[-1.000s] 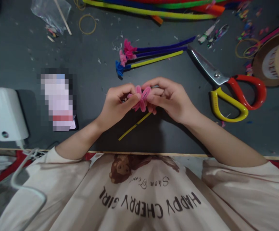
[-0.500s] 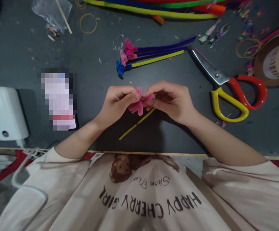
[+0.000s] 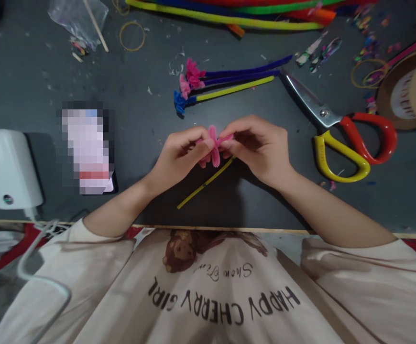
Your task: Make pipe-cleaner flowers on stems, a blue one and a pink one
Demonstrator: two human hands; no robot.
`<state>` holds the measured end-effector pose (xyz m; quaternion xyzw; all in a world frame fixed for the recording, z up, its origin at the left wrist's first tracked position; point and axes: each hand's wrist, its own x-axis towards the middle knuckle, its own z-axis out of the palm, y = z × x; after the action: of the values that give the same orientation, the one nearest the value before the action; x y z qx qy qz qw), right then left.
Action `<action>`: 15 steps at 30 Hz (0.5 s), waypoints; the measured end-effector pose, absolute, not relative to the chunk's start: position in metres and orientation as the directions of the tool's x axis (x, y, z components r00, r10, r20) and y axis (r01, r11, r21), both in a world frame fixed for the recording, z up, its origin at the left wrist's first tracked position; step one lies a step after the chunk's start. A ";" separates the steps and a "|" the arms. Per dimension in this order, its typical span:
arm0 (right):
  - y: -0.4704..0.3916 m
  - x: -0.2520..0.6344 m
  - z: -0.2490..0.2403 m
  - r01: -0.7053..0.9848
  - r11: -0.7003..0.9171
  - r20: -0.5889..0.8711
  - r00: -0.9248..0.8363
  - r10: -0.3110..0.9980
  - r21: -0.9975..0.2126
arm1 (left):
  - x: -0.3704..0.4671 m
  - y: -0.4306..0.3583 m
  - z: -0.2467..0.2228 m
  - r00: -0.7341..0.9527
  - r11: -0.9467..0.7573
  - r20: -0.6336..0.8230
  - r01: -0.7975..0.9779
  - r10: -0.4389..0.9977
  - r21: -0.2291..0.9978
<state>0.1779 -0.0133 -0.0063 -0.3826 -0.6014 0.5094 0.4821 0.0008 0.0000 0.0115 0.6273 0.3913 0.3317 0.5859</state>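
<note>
Between my two hands is a pink pipe-cleaner flower (image 3: 214, 152) with looped petals. My left hand (image 3: 182, 155) pinches it from the left, thumb on its middle. My right hand (image 3: 261, 148) grips a petal on the right between thumb and fingertips. Below them a yellow pipe cleaner (image 3: 204, 184) lies slanted on the table, its upper end hidden by my right hand. Just beyond my hands lie finished-looking pipe-cleaner flowers: pink heads (image 3: 194, 72) on purple stems and a blue head (image 3: 180, 102) on a yellow stem.
Scissors (image 3: 324, 114) with red and yellow handles lie right. A phone (image 3: 88, 150) and a white power bank (image 3: 10, 167) with a cable are left. Long pipe cleaners (image 3: 229, 19) line the back; a ribbon spool (image 3: 390, 95) stands far right. Rubber bands (image 3: 132, 36) and scraps are scattered about.
The pink flower has turned, so its petals now stand more upright and edge-on. Both hands have shifted slightly to the right and still hold it. The things on the table have stayed put.
</note>
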 end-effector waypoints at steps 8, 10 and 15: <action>-0.010 0.181 -0.002 0.016 0.025 0.019 -0.283 0.959 -1.000 | -0.001 0.001 0.011 0.442 -0.089 -0.028 0.242 0.896 0.966; -0.009 0.182 -0.001 0.010 -0.021 -0.023 -0.290 0.957 -1.000 | -0.001 0.001 0.011 0.435 -0.111 -0.011 0.254 0.900 0.961; -0.007 0.183 -0.001 0.011 -0.042 -0.043 -0.302 0.952 -0.999 | -0.001 0.000 0.011 0.412 -0.143 0.019 0.273 0.911 0.951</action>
<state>0.1827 -0.0072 -0.0011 -0.4296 -0.5609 0.5799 0.4056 -0.0010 0.0002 0.0109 0.6825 0.4337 0.3253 0.4901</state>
